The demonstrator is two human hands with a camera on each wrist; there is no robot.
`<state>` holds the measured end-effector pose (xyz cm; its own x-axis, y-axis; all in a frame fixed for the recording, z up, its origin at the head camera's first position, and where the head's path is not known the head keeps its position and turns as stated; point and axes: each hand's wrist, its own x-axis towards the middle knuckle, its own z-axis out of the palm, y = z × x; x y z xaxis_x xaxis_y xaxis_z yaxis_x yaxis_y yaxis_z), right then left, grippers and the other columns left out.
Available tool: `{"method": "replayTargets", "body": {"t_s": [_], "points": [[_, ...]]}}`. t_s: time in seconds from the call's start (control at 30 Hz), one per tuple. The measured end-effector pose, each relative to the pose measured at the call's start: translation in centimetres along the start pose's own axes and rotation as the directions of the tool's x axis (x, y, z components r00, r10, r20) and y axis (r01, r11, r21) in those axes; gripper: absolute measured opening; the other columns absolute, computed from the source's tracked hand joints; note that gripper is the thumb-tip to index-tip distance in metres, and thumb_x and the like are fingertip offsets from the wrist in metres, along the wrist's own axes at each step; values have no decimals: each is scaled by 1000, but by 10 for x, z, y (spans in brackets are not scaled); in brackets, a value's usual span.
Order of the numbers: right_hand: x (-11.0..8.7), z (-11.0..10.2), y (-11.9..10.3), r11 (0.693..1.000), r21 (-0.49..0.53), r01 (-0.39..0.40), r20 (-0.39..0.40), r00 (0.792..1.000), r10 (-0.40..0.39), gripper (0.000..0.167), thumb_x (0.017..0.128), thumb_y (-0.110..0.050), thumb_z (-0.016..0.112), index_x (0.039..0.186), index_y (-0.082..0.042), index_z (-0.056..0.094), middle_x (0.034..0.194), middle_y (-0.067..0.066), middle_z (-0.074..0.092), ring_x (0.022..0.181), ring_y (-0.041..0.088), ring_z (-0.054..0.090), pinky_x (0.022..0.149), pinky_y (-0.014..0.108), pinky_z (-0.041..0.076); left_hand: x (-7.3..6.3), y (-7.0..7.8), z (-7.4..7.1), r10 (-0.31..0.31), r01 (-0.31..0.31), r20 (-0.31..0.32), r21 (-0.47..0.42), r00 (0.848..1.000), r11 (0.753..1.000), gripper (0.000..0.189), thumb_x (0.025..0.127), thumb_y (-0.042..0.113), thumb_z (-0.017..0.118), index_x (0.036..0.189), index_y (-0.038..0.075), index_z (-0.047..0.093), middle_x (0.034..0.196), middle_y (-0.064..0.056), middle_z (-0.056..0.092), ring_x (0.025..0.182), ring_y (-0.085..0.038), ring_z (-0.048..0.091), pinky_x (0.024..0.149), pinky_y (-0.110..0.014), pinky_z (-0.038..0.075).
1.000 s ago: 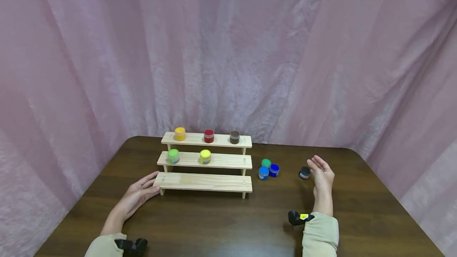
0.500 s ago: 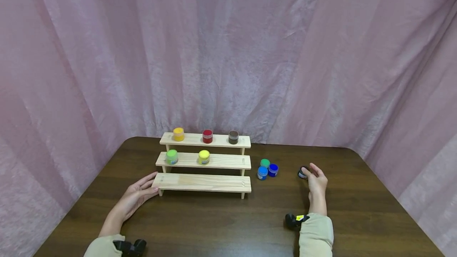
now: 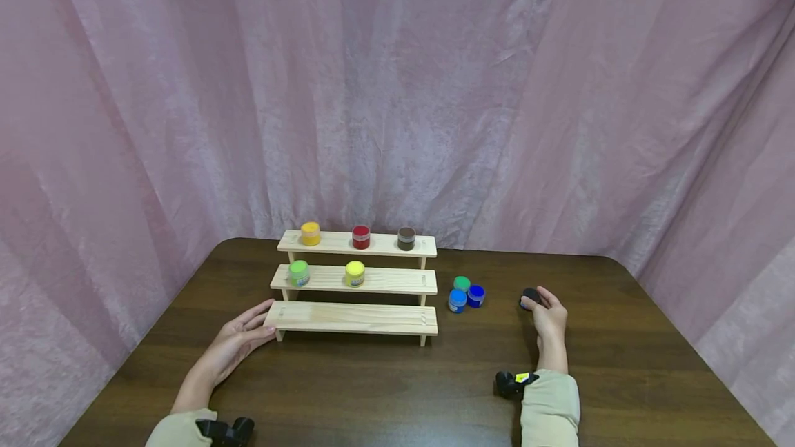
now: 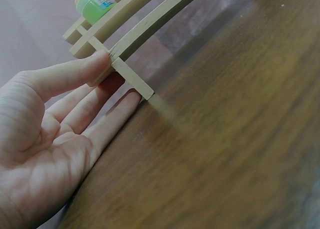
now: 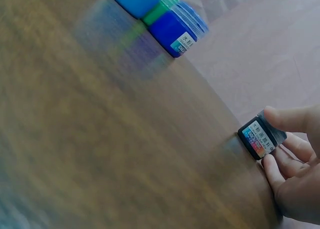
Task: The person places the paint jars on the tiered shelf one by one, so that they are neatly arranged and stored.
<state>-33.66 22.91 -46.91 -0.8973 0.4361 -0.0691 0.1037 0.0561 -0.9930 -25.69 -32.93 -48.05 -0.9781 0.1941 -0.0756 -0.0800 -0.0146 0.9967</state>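
At the right side of the dark wooden table (image 3: 385, 392), the right hand (image 3: 551, 323) pinches the black gouache jar (image 5: 257, 139), its thumb on the lid and other fingers around the far side and near the base; whether the base touches the tabletop is hard to tell; the jar looks small and smooth, so a light, even pinch low on the body would likely serve better than a hold by the lid alone, and a straight lift should stop it tipping.

Well to its left, the blue jar (image 3: 457, 301), dark blue jar (image 3: 475, 296) and green jar (image 3: 462, 283) are clustered; a path over or around them would avoid a knock.

The left hand (image 3: 232, 347) holds the near-left end of the three-tier wooden stand (image 3: 354, 317), thumb against the bottom shelf, fingers beneath and beside the leg; a gentle steadying touch seems enough, since pushing could shift the five jars on the upper shelves.
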Motion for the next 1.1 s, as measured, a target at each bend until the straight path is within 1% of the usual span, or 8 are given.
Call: {"method": "replayTargets", "body": {"t_s": [0.13, 0.23, 0.3, 0.6, 0.77, 0.87, 0.97, 1.1], "points": [[0, 0, 1, 1000, -27, -7, -5, 1000, 7, 58, 92, -4, 59, 146, 5, 39, 148, 31, 38, 140, 38, 34, 105, 32, 35, 1, -1, -1, 3, -3, -1, 3, 1000, 1000, 78, 96, 10, 60, 156, 0, 11, 126, 8, 55, 109, 3, 60, 95, -15, 50], [0, 0, 0, 1000, -29, -12, 1, 1000, 12, 57, 93, -4, 58, 146, 5, 39, 148, 31, 38, 140, 39, 33, 114, 46, 31, 1, -1, -1, 0, 0, -4, 3, 1000, 1000, 78, 96, 9, 59, 156, 1, 11, 127, 7, 55, 109, 3, 60, 95, -14, 50], [0, 0, 0, 1000, -26, -14, 2, 1000, 14, 57, 93, -4, 57, 146, 5, 39, 148, 32, 38, 140, 40, 33, 116, 48, 29, 1, -1, 0, -3, 3, -10, 2, 1000, 1000, 78, 95, 9, 60, 156, 1, 12, 125, 8, 55, 109, 3, 60, 95, -15, 50], [-2, 1, -1, 999, -47, -9, -5, 1000, 8, 55, 94, -6, 58, 144, 6, 40, 145, 32, 41, 137, 39, 37, 115, 46, 31, 0, 0, 0, -1, 1, -7, -1, 1000, 1000, 78, 95, 9, 60, 156, 0, 11, 126, 7, 56, 109, 3, 61, 95, -15, 50], [-2, -1, -1, 999, -20, -27, -19, 999, 27, 56, 93, -7, 59, 144, 6, 41, 146, 30, 41, 138, 38, 36, 116, 46, 29, 0, -1, 1, 3, -3, -6, -1, 1000, 1000, 78, 95, 9, 60, 156, 0, 11, 125, 9, 56, 109, 3, 61, 95, -15, 51], [-2, -2, -3, 998, 27, -49, -32, 998, 50, 57, 93, -10, 60, 145, 4, 42, 146, 28, 41, 136, 33, 38, 113, 36, 33, 1, -2, 1, 5, -5, -3, -3, 1000, 1000, 78, 95, 9, 60, 156, 0, 11, 125, 10, 56, 109, 3, 61, 95, -15, 51], [-2, -2, -5, 996, 67, -66, -54, 996, 70, 56, 93, -13, 62, 144, 2, 44, 142, 23, 47, 118, 16, 51, 97, 17, 42, 1, -2, 1, 5, -5, -5, -9, 1000, 1000, 79, 95, 9, 60, 156, 0, 12, 124, 11, 56, 109, 3, 61, 95, -15, 51], [-3, -2, -10, 992, 115, -60, -73, 995, 68, 56, 92, -15, 65, 142, 2, 47, 106, -4, 62, 82, -9, 52, 73, 6, 45, 1, -2, 1, -1, 1, -13, -15, 1000, 1000, 79, 95, 9, 61, 156, 0, 12, 122, 11, 56, 108, 2, 61, 94, -15, 51]]}}
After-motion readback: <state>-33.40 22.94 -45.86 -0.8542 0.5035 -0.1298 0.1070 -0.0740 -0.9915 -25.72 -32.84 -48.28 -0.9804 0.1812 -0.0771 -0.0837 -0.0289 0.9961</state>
